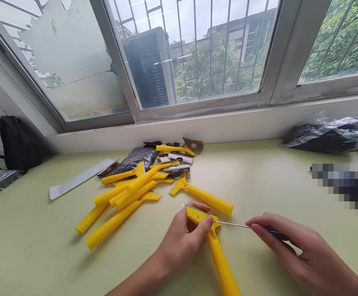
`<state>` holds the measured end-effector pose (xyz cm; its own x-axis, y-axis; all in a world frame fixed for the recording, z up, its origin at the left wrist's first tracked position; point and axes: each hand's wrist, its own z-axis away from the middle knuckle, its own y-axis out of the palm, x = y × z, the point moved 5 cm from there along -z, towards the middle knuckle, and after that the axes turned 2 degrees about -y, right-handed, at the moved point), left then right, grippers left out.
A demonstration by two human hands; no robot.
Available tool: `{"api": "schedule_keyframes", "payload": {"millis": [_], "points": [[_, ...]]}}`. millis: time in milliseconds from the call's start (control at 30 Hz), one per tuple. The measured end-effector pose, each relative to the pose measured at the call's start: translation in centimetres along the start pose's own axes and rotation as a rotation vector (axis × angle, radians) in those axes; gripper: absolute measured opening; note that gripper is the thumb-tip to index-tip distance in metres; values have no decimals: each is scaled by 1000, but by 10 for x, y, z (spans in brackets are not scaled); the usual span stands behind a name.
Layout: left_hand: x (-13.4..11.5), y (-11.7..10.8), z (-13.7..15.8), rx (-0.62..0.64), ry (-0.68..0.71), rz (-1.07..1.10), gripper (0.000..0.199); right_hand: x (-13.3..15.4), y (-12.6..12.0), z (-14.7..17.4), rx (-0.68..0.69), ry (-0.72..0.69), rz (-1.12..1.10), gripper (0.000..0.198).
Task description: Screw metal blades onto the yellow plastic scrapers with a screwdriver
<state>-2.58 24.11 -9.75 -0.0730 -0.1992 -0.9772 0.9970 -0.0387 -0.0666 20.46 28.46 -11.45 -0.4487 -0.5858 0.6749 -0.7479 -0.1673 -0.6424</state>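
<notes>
Yellow plastic T-shaped scraper (pixel 215 243): head pinched in my left hand (pixel 183 234), handle toward me; my right hand (pixel 311 251) grips a steel-shafted screwdriver (pixel 232 224) crosswise, tip at that head.

Scraper pile (pixel 120 218) on table (pixel 43 255), left of loose scraper (pixel 209 199). Packet (pixel 137 158) behind pile, toward far edge; strip (pixel 78 180) left of packet. Backpack (pixel 15 142) toward far left corner. Bag (pixel 329 135) along far edge, right side. Held scraper (pixel 222 259) before loose one.
</notes>
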Motion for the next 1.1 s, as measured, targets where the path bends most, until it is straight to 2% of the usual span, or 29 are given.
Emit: {"api": "schedule_keyframes", "payload": {"millis": [333, 533, 700, 800, 900, 1033, 1100], "points": [[-1, 2, 6, 32, 29, -71, 47, 8, 0, -1, 0, -170, 39, 10], [-2, 3, 4, 60, 55, -75, 47, 19, -2, -2, -10, -330, 39, 30], [-2, 6, 2, 101, 97, -81, 48, 26, -6, -1, -70, -304, 34, 30], [-1, 6, 2, 115, 92, -102, 48, 24, -7, 0, -118, -234, -45, 23], [0, 5, 3, 124, 91, -120, 50, 14, -5, 4, -148, -66, -179, 15], [0, 5, 4, 138, 100, -102, 51, -6, 2, 12, -103, 229, -339, 28], [-1, 6, 4, 152, 106, -81, 50, -12, 6, 15, -35, 318, -378, 33]]}}
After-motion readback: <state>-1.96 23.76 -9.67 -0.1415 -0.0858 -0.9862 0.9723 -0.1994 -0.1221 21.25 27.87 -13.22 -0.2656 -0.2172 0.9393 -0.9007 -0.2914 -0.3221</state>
